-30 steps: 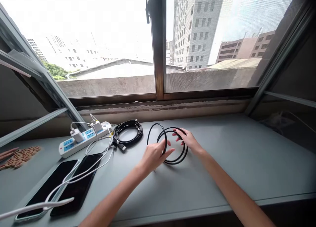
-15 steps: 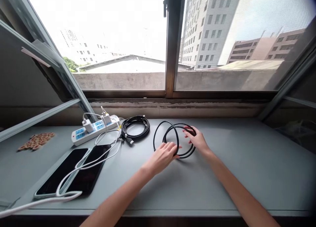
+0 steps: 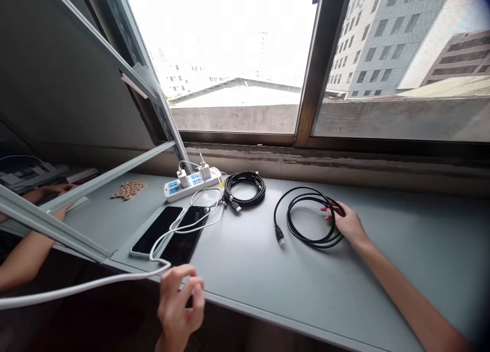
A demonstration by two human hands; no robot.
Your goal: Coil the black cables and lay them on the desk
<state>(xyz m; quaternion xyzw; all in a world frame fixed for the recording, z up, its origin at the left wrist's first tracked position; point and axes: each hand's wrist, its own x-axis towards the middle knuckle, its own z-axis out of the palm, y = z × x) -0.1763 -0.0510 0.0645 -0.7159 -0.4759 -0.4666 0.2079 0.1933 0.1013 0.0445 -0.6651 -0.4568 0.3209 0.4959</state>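
Well right of the power strip (image 3: 196,180), the loosely coiled black cable (image 3: 323,246), seemingly light and springy, is probably best held where the right hand (image 3: 349,224) clasps its bunched loops, while the left hand (image 3: 181,302), empty, half-curled, hovers this side of the power strip.

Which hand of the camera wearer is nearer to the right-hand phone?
Left. The left hand is just in front of that phone, near the desk's front edge; the right hand is farther off to its right, holding a coiled black cable.
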